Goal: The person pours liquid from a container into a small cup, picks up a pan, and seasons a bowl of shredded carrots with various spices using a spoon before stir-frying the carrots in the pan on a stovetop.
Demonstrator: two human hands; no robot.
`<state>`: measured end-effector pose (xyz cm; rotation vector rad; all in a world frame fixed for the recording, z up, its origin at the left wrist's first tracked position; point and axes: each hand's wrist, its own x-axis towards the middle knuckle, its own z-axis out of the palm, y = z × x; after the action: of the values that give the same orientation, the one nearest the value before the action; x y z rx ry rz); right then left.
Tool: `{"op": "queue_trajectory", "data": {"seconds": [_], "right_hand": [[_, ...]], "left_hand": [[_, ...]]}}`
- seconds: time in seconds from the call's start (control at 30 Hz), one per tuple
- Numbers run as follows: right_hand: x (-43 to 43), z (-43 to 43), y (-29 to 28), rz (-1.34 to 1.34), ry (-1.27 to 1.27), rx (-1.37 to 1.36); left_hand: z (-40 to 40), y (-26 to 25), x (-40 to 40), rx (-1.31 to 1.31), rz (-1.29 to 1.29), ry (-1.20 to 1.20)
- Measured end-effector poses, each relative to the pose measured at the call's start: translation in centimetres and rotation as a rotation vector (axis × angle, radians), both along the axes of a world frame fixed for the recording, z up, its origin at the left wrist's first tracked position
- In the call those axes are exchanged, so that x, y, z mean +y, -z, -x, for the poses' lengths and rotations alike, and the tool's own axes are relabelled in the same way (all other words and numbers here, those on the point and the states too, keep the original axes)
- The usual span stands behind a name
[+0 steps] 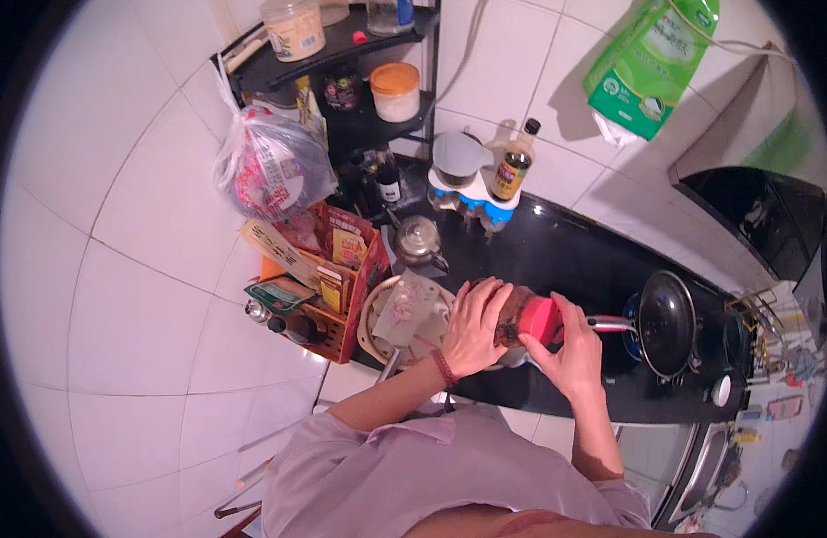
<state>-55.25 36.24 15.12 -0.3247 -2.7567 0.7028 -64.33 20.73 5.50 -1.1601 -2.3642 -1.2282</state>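
Observation:
Tilted on its side over the counter is a jar (511, 316) with dark brown contents and a red lid (540, 320). My left hand (477, 329) wraps around the jar's body. The fingers and thumb of my right hand (569, 350) grip the red lid, which looks seated on the jar. Under and beside my left hand stands a pale basket (373, 329). A cutting board or sheet with sliced pale pieces (408, 304) lies over it, and a knife (395, 363) rests there, its blade partly hidden.
A frying pan (666, 326) sits on the stove at right, its handle pointing towards my right hand. Behind are a metal teapot (417, 239), a sauce bottle (514, 165) and a spice rack (471, 195). An orange basket of packets (353, 323) stands left, below a hanging plastic bag (272, 161).

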Motion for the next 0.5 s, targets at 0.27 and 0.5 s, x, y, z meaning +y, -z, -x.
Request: {"op": "queue_trajectory", "data": {"seconds": [0.27,0.5], "right_hand": [[1.1,-8.5,2.0,0.013,-0.025,-0.07],[6.8,-15.9,3.0,-0.15,-0.5,-0.232]], "left_hand": [[-5.4,2.7,1.7,-0.245,0.1,0.35],[-10.6,5.5,5.4,-0.483,0.193,0.662]]}}
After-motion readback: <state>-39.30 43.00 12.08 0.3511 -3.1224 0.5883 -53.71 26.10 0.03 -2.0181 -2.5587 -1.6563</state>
